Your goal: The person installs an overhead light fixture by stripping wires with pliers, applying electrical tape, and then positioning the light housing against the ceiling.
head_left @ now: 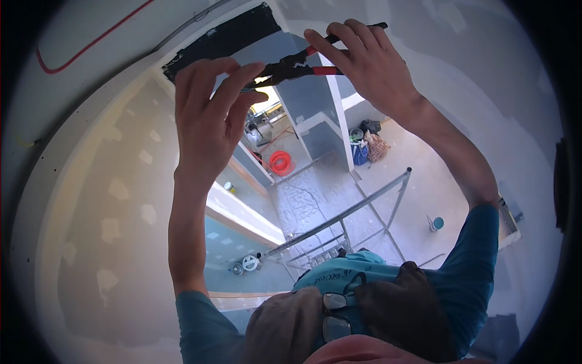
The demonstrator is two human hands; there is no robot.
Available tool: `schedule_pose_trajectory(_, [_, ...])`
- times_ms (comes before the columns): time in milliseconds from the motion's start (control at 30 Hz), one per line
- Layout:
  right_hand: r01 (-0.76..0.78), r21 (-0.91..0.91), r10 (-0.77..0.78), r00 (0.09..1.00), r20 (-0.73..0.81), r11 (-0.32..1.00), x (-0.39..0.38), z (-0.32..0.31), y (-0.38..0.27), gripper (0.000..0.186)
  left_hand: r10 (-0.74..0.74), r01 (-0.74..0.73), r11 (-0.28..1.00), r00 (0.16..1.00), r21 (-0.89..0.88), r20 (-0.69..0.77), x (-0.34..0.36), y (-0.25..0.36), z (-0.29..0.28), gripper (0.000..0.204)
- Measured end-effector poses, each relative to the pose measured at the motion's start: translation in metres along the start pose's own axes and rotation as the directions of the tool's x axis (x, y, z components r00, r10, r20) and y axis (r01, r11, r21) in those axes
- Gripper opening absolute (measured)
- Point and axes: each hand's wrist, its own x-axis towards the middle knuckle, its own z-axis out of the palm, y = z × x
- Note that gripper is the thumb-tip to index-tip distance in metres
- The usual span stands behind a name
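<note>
The right hand (379, 67) is grasping the spread handles of the red-and-black pliers (288, 68), which are pointing toward the left hand (212, 100). That hand is curling its fingers close beside the tool's jaws, though I cannot tell whether they are gripping anything

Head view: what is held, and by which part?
The right hand holds pliers by the red-and-black handles; whether the left hand holds anything cannot be told.
</note>
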Motion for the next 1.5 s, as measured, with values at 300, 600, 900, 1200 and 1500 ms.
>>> schedule_pose_trajectory(300, [-0.026, 0.06, 0.026, 1.0, 0.002, 0.998, -0.006, -0.032, 0.004, 0.066, -0.058, 0.065, 0.984, 0.997, -0.165, 0.047, 0.007, 0.003, 0.025, 0.021])
schedule_pose_trajectory(600, [-0.042, 0.16, 0.022, 0.992, 0.123, 0.986, -0.01, -0.044, 0.001, 0.061, -0.133, 0.15, 0.958, 0.987, -0.245, 0.086, 0.004, 0.006, 0.003, 0.006])
schedule_pose_trajectory(900, [-0.534, 0.785, 0.118, 0.842, 0.526, 0.315, -0.009, 0.017, 0.007, 0.026, -0.003, -0.062, 0.957, 0.974, 0.282, 0.227, 0.033, 0.026, -0.079, 0.025])
schedule_pose_trajectory(1200, [-0.353, 0.918, 0.358, 0.893, 0.272, 0.184, 0.106, 0.013, 0.051, 0.03, -0.083, 0.028, 0.726, 0.995, 0.687, 0.048, 0.109, 0.011, -0.126, 0.018])
schedule_pose_trajectory(1500, [-0.2, 0.908, 0.344, 0.937, 0.067, 0.368, 0.147, 0.04, 0.065, 0.037, -0.118, 0.038, 0.798, 0.989, 0.601, 0.094, 0.105, 0.009, -0.127, 0.009])
